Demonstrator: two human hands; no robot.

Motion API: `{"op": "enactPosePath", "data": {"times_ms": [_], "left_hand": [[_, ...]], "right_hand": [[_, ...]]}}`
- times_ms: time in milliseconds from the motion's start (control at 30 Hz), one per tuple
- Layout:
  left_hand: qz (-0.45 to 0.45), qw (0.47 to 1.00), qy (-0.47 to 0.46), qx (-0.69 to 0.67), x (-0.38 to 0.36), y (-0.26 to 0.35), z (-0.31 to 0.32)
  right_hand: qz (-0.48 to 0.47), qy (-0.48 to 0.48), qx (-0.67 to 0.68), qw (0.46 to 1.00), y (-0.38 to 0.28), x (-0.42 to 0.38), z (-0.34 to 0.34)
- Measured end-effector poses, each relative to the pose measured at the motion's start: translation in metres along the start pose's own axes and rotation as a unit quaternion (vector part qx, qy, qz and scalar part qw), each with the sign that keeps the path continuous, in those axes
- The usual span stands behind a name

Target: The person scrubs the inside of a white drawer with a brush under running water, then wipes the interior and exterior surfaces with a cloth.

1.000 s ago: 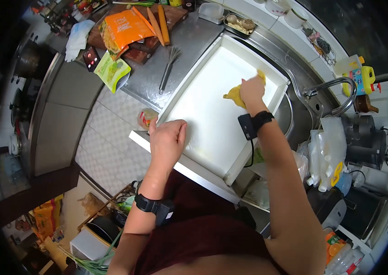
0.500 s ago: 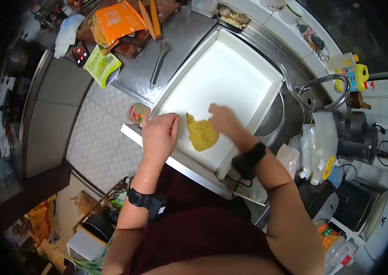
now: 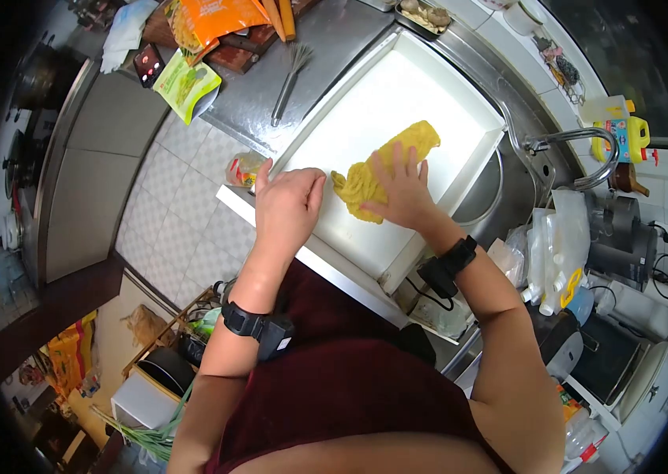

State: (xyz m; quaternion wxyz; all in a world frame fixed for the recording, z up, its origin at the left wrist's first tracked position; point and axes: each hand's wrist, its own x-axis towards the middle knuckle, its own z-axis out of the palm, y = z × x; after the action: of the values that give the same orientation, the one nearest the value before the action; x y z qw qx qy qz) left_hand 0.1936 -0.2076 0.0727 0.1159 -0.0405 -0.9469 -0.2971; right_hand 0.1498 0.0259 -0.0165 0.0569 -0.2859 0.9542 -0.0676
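Observation:
A white drawer (image 3: 361,103) rests tilted over the sink and counter, its front panel (image 3: 342,280) toward my body. Inside it lies a crumpled yellow cloth (image 3: 421,139), partly unfolded against the bottom. My right hand (image 3: 403,189) lies on the cloth with its fingers spread, covering part of it. At the drawer's near left corner, my left hand (image 3: 289,204) is closed over the edge, its fingertips mostly hidden. A plastic bag with coloured print (image 3: 244,169) is just beyond that hand.
A whisk (image 3: 292,84) lies on the steel counter (image 3: 251,103). Beside it are a green packet (image 3: 186,87) and an orange packet (image 3: 223,20). To the right are the sink (image 3: 480,189), a curved faucet (image 3: 587,142) and a yellow detergent jug (image 3: 630,141).
My right hand has come down onto the yellow cloth, which is now spread further toward the drawer's far right. My left hand keeps its place at the corner. The camera view has shifted slightly.

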Motion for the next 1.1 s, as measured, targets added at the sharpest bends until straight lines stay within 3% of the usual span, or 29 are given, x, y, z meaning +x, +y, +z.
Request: {"op": "enactPosePath", "data": {"times_ms": [67, 167, 267, 333, 400, 500, 633, 667, 700, 767, 800, 933, 1067, 1100], "left_hand": [[-0.004, 1.000, -0.006, 0.000, 0.000, 0.002, 0.000], [-0.009, 1.000, -0.015, -0.001, 0.000, 0.003, -0.001], [-0.010, 1.000, -0.013, -0.005, 0.000, 0.004, 0.000], [-0.016, 1.000, -0.015, -0.010, 0.000, 0.002, 0.000], [-0.010, 1.000, -0.008, -0.013, 0.000, 0.002, 0.000], [-0.011, 1.000, -0.010, -0.016, 0.000, 0.004, -0.002], [-0.015, 0.999, -0.035, -0.008, 0.004, 0.007, -0.005], [-0.014, 0.999, -0.029, -0.013, 0.005, 0.006, -0.005], [-0.014, 0.999, -0.024, -0.019, 0.004, 0.004, -0.003], [-0.016, 0.999, -0.020, -0.026, 0.004, 0.003, -0.002], [-0.019, 0.999, -0.021, -0.027, 0.004, 0.003, -0.002], [-0.030, 0.999, -0.014, -0.038, 0.002, 0.001, -0.002], [-0.010, 0.998, 0.008, -0.054, 0.003, 0.001, -0.002], [-0.008, 0.999, 0.005, -0.052, 0.004, 0.003, -0.003]], "right_hand": [[0.055, 0.055, 0.011, 0.997, -0.001, 0.004, 0.004], [0.039, -0.001, 0.003, 0.999, 0.005, 0.005, 0.016], [0.132, -0.002, -0.067, 0.989, 0.056, 0.037, 0.035], [0.252, -0.067, -0.063, 0.963, 0.102, 0.060, 0.017], [0.308, -0.129, -0.098, 0.938, 0.136, 0.065, -0.002], [0.345, -0.215, -0.116, 0.906, 0.108, 0.052, -0.021], [0.318, -0.220, -0.074, 0.919, 0.029, 0.006, 0.000], [0.255, -0.254, -0.119, 0.926, 0.008, -0.010, 0.012], [0.182, -0.357, -0.124, 0.908, -0.023, -0.012, -0.003], [-0.004, -0.376, -0.066, 0.924, -0.058, -0.036, -0.008], [-0.043, -0.360, -0.042, 0.931, -0.076, -0.043, -0.014], [-0.102, -0.292, 0.087, 0.947, -0.082, -0.039, 0.002], [-0.060, -0.318, 0.261, 0.910, -0.064, 0.014, 0.012], [-0.045, -0.267, 0.318, 0.909, -0.068, 0.028, 0.020]]}}
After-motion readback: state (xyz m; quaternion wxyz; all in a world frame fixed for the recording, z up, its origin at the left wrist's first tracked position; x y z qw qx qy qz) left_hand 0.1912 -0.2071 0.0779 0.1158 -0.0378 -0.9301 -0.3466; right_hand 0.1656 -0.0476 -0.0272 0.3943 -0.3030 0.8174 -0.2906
